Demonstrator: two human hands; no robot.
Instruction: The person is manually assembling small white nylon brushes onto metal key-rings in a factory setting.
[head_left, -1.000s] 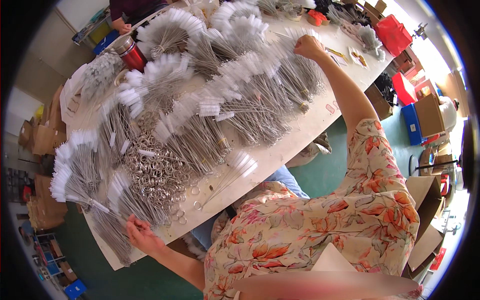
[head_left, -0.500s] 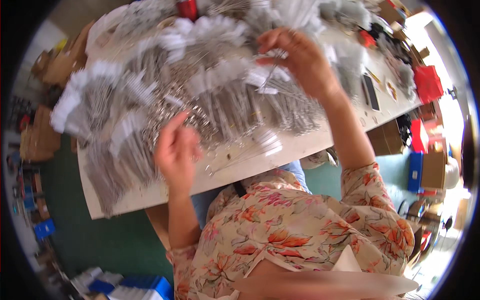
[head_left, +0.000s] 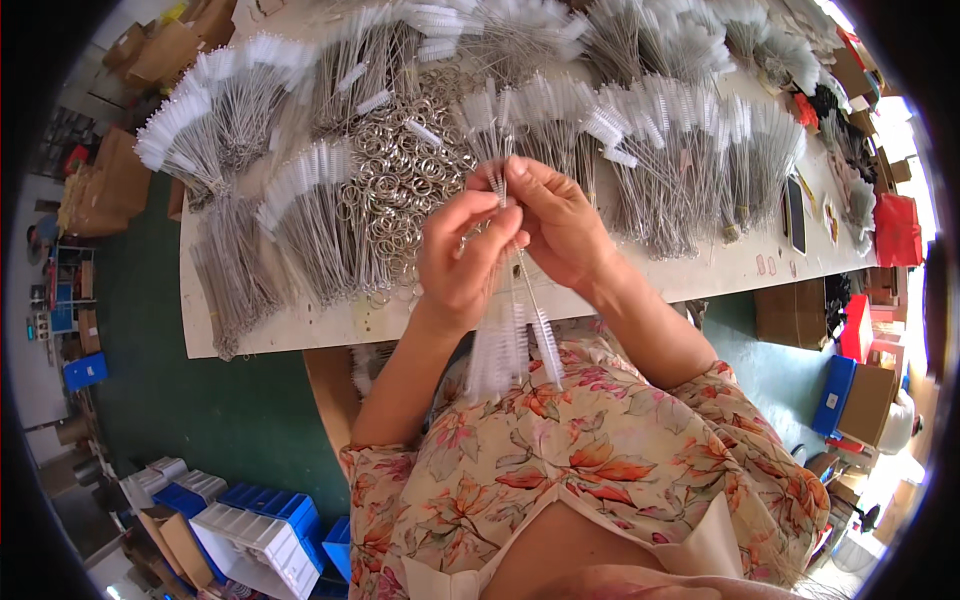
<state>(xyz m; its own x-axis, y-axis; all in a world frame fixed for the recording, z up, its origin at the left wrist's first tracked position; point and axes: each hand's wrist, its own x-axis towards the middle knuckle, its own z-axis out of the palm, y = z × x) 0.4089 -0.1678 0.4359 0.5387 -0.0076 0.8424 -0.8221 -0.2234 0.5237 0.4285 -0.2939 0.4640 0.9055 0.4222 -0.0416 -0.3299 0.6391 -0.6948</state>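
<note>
In front of my body, over the table's near edge, both hands meet with their fingers closed. My left hand (head_left: 460, 250) grips the thin wire stems of several small white-bristled tube brushes (head_left: 498, 352), whose bristle ends hang down against the blouse. Touching it, my right hand (head_left: 562, 222) pinches a wire-stemmed brush (head_left: 545, 345) close to the left fingertips. Whether a ring is also between the fingers is too small to make out. A heap of silvery metal rings (head_left: 385, 185) lies just beyond my left hand.
Bundles of similar brushes (head_left: 670, 160) cover much of the white table (head_left: 330, 335). A dark phone (head_left: 795, 215) lies to the right, near a red bag (head_left: 897, 230). Cardboard boxes (head_left: 790, 312) stand below the right edge; blue and white bins (head_left: 255, 535) stand on the floor at lower left.
My hands, apart over the table before, have come together near its front edge. Brushes now hang from them. The whole view has shifted, with the table's edge appearing higher at left.
</note>
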